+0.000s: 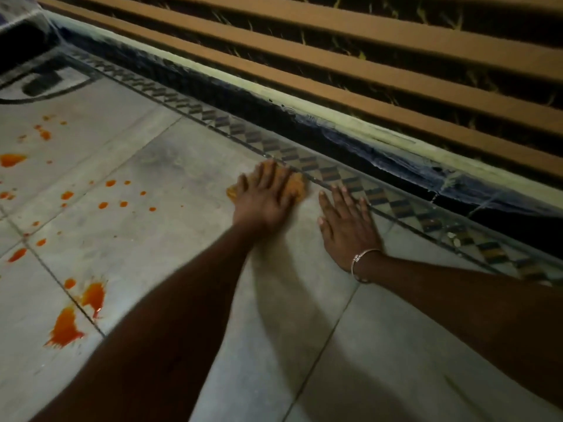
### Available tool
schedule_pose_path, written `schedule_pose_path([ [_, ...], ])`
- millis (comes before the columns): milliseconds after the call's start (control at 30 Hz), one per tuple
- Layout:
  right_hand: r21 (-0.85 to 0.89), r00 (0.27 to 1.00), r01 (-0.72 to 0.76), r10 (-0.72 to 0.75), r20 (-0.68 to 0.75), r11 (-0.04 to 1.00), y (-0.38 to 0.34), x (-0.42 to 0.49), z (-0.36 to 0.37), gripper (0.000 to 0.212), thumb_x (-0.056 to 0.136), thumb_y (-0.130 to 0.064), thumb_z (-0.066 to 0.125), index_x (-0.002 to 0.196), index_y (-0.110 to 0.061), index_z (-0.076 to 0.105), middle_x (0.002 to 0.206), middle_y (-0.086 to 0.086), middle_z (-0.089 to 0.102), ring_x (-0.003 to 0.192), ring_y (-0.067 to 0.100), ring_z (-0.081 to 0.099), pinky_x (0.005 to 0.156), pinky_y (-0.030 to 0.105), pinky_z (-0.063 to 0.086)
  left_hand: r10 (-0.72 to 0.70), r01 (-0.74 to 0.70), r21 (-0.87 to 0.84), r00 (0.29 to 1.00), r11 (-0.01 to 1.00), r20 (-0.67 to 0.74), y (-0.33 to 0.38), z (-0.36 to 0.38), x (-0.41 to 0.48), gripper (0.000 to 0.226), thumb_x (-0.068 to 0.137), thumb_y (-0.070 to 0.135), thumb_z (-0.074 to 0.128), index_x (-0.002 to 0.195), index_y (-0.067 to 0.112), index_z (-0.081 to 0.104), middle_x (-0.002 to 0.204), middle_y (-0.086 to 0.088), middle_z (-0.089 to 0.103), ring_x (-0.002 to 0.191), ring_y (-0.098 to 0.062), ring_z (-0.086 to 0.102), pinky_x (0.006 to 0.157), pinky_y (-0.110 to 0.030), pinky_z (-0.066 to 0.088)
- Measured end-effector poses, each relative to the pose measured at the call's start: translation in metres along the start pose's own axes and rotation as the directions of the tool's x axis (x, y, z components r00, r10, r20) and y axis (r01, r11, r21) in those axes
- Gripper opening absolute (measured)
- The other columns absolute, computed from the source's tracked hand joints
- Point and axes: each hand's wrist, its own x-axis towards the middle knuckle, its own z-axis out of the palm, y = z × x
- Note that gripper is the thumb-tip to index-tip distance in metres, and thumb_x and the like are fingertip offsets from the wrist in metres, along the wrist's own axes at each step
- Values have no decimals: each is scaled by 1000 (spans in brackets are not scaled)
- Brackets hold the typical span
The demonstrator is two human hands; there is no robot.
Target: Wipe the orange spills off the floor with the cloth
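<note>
My left hand (pixel 264 198) presses flat on a small orange-stained cloth (pixel 298 187) on the grey tiled floor (pixel 170 245), close to the patterned border strip. The cloth shows only at its edges, to the right and left of my fingers. My right hand (pixel 347 222) lies flat on the tile just to the right of the cloth, fingers spread, with a silver bracelet at the wrist. Orange spills lie to the left: a large splash (pixel 65 327) near the bottom left, a second splash (pixel 94 296) above it, and scattered drops (pixel 103 205) further up.
A checkered border strip (pixel 335 175) runs diagonally along the floor's edge. Beyond it are a dark gutter (pixel 304 129), a pale ledge and brown horizontal rails (pixel 365 65). More orange blots (pixel 12 159) lie at the far left edge.
</note>
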Motion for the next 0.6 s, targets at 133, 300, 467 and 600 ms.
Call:
schedule_pose_path([
  [133, 6, 1000, -14, 14, -8, 1000, 1, -2, -1, 65, 99, -46, 13, 159, -22, 15, 167, 7, 10, 154, 24, 3, 124, 49, 4, -230, 226, -74, 972, 971, -55, -49, 1, -18, 71, 105, 66, 13, 166, 32, 6, 175, -6, 0, 161, -28, -1, 127, -58, 1],
  [300, -13, 999, -32, 32, -13, 999, -3, -2, -3, 65, 99, -46, 12, 160, -22, 13, 167, 8, 9, 154, 24, 3, 124, 49, 3, -503, 485, -146, 851, 863, -151, -7, 22, -116, 76, 102, 61, 14, 166, 19, 18, 173, -17, 10, 160, -35, 10, 127, -59, 8],
  [467, -26, 1000, -19, 19, 4, 999, 0, 0, -4, 60, 103, -43, 17, 160, -23, 12, 167, 7, 10, 154, 24, 5, 123, 48, 3, -114, 106, -100, 991, 989, -71, 89, 43, -164, 71, 106, 60, 10, 167, 24, 4, 173, -10, -8, 161, -26, -12, 129, -52, -7],
  [600, 50, 1000, -21, 20, 3, 999, 3, 2, -8, 54, 107, -33, 24, 159, -20, 16, 167, 3, 11, 154, 19, 4, 124, 43, 2, 61, -64, -64, 997, 996, -48, 69, 29, -107, 69, 106, 60, 13, 166, 28, 8, 174, -4, -1, 161, -22, -8, 129, -54, 1],
])
